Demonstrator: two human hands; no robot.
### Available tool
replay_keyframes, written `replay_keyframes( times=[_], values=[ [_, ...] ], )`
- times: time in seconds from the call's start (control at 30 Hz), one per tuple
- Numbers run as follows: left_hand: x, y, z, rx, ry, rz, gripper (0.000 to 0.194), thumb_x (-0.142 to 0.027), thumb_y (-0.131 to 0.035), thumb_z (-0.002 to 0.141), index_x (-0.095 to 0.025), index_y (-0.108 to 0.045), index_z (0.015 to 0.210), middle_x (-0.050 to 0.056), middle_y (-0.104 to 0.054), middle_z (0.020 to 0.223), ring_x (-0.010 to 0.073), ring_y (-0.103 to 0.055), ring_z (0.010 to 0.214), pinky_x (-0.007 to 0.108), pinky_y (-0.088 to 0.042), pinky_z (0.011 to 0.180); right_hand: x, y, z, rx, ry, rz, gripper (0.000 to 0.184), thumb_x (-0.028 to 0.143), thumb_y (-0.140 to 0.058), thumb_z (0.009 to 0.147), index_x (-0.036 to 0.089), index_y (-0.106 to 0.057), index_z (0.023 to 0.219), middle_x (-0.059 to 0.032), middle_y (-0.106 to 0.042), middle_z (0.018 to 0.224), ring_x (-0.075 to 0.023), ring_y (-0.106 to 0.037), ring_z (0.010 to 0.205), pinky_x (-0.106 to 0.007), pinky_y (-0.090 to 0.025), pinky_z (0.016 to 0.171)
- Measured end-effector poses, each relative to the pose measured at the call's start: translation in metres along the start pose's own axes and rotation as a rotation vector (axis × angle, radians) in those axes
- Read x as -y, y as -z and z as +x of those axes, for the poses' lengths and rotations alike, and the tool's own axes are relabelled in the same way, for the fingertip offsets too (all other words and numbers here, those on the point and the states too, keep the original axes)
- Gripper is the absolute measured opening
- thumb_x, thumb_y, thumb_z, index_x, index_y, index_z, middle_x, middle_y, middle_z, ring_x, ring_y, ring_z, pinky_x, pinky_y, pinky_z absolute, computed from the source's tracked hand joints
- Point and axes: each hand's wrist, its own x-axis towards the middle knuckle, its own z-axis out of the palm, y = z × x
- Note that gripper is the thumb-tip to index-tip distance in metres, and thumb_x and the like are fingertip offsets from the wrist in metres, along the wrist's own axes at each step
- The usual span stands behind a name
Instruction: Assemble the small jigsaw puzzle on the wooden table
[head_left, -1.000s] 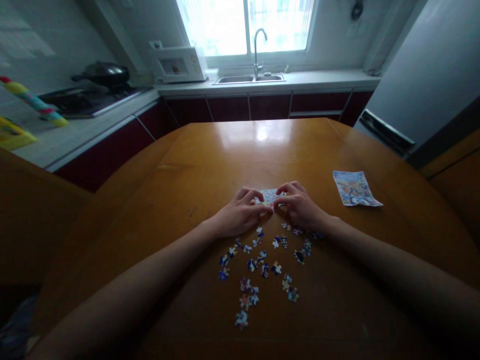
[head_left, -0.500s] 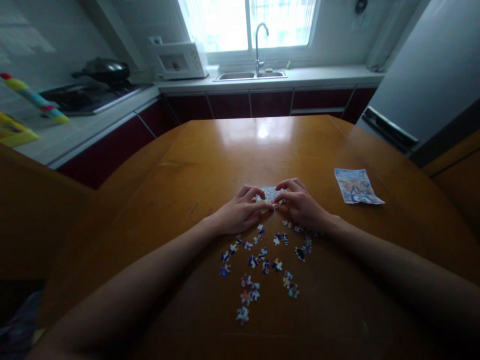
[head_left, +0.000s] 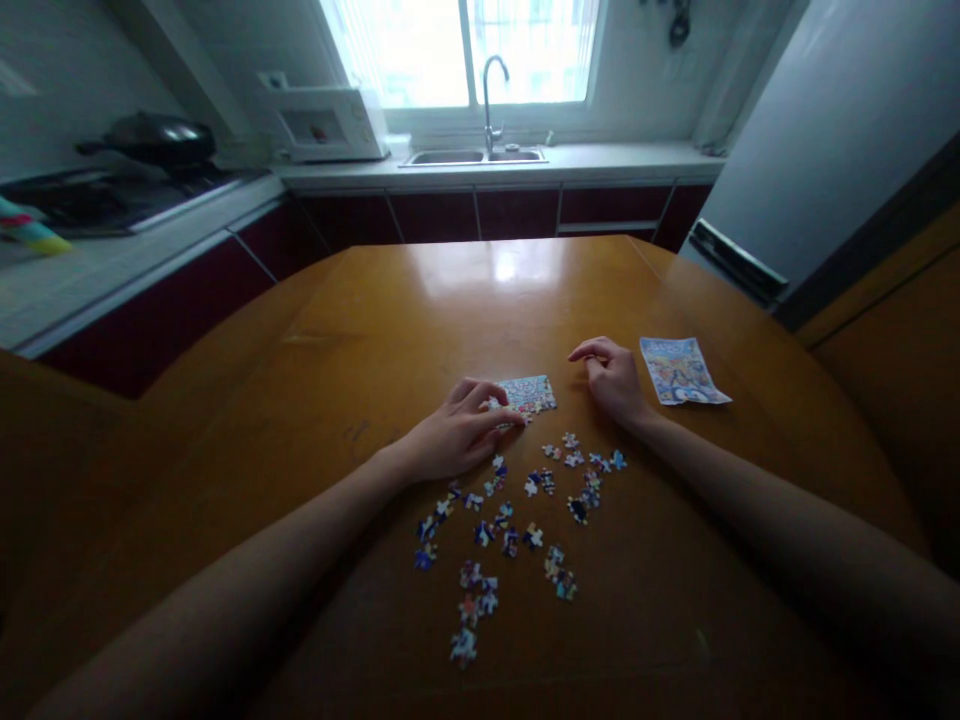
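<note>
A partly joined jigsaw puzzle (head_left: 527,392), pale blue and white with red bits along its near side, lies flat on the wooden table (head_left: 450,310). My left hand (head_left: 457,432) rests at its left end, the curved fingers and thumb holding the near left corner and covering part of it. To the right of the puzzle and apart from it is my right hand (head_left: 611,380). Its index finger stretches out to the left, the other fingers are partly bent, and nothing shows in them. Loose jigsaw pieces (head_left: 484,533) are scattered in small clusters nearer to me.
A creased printed sheet (head_left: 682,370) lies right of my right hand. Beyond the table stand a counter with a sink (head_left: 450,157), a microwave (head_left: 330,124) and a wok (head_left: 159,138) on the stove. A fridge (head_left: 817,150) is at the right.
My right hand has let go of the puzzle and moved away to the right, uncovering its right end. My left hand has stayed on the puzzle. The view has turned slightly right.
</note>
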Motion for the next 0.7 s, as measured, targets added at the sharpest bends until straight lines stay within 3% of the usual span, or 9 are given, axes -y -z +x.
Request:
replay_keyframes(
  times=[0.7],
  values=[
    [0.0011,0.0008,0.0004,-0.032,-0.004,-0.034,0.038,-0.023,-0.054,0.096,-0.030,-0.059,0.133,0.009,-0.051,0.124,0.0264,-0.043,0.117,0.048,-0.044,0.105,0.0008,-0.0019,-0.0013,0.042,0.024,-0.012,0.025,0.012,-0.048,0.076,0.020,-0.071,0.070,-0.0074,-0.067,0.085,-0.0204,-0.061,0.082,-0.035,-0.046,0.071]
  ],
)
